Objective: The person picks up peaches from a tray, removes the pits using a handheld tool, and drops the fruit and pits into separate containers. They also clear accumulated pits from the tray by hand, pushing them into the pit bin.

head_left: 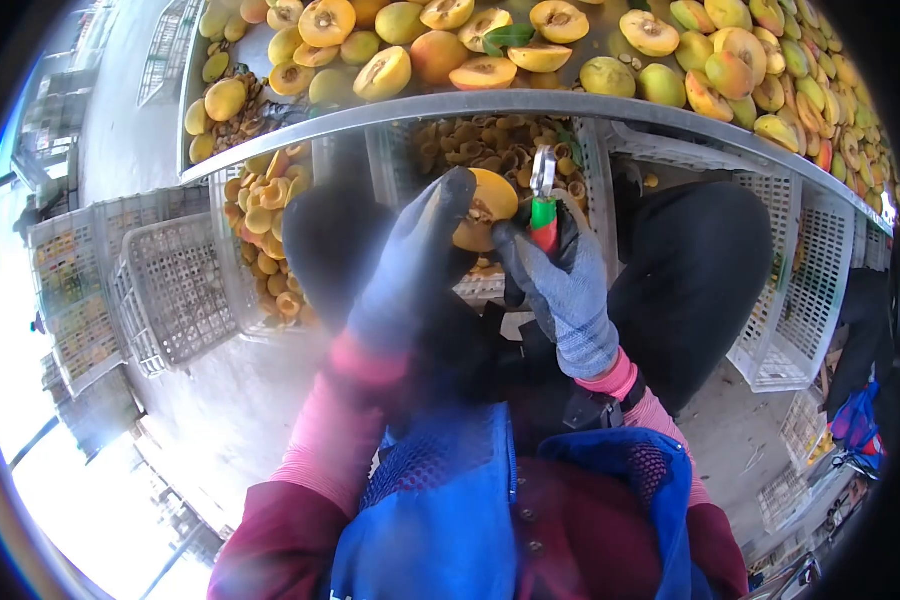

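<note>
Sitting with knees apart beneath a metal-rimmed table (470, 103), the person held a round, orange-yellow fruit half (491, 196) in front of them, its cut face turned up toward the head camera. The left hand (402, 262), in a grey knit glove with dark fingertips, pinched it at its left edge; haze hid how far the fingers wrapped beneath. The right hand (576, 305), gloved alike, closed around a small hand tool with a green-and-red handle and a shiny metal head (544, 212). One dark fingertip of that hand touched or nearly touched the fruit's lower right edge, while the metal head stood upright just beside it. Below lay a crate (600, 190) of brownish, cup-shaped pieces.

From where I stood, the half looked light, fairly firm toward the skin and softer around its rough centre. Its cut face was probably moist and slippery, easily bruised or torn by a hard thumb. The sound place to take it was by the skin, cupped from beneath with the thumb resting lightly on the rim. The tool looked stiff and light, best gripped low on its coloured handle, clear of the metal.
</note>
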Demonstrator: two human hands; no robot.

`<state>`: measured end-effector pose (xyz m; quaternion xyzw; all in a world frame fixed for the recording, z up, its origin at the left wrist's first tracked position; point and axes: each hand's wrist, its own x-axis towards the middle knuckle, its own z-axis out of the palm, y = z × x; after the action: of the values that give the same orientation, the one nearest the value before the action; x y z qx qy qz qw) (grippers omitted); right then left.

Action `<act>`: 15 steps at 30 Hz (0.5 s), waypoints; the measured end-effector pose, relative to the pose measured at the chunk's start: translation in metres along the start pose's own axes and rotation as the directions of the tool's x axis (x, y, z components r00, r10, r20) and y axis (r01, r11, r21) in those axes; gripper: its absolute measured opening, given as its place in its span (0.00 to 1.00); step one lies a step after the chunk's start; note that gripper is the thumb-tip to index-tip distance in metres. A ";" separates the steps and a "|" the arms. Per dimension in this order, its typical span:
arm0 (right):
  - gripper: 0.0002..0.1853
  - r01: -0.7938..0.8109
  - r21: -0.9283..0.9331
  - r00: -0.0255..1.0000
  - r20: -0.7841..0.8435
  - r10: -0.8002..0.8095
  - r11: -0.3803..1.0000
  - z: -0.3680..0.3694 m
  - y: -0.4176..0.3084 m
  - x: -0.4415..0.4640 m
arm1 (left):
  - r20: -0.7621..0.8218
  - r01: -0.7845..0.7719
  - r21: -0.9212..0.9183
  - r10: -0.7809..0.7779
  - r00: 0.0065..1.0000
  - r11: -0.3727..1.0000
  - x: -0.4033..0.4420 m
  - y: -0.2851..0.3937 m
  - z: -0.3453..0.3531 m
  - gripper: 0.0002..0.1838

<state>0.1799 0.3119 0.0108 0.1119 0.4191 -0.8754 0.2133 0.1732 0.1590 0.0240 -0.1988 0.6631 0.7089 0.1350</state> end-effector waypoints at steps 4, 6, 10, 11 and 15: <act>0.12 0.170 -0.377 0.981 -0.025 -0.193 0.911 0.011 0.002 -0.015 | -0.101 -0.180 -0.023 0.177 0.979 0.983 -0.003 -0.013 0.018 0.21; 0.12 0.298 -0.665 0.941 0.083 -0.329 0.685 0.015 0.003 -0.024 | -0.176 -0.261 0.056 0.267 0.948 0.964 -0.010 -0.023 0.025 0.21; 0.14 0.402 -0.785 0.880 0.189 -0.435 0.472 0.011 0.008 -0.025 | -0.251 -0.296 0.320 0.382 0.889 0.900 -0.017 -0.046 0.031 0.21; 0.14 0.403 -0.783 0.879 0.186 -0.440 0.474 0.011 0.009 -0.025 | -0.255 -0.294 0.303 0.375 0.891 0.906 -0.019 -0.045 0.032 0.21; 0.15 0.415 -0.771 0.863 0.166 -0.477 0.482 0.011 0.013 -0.024 | -0.309 -0.359 0.415 0.501 0.808 0.836 -0.016 -0.057 0.037 0.21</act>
<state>0.2071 0.3027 0.0181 -0.0749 0.7801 -0.6210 -0.0096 0.2096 0.2016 -0.0170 -0.1574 0.8152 0.5395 -0.1401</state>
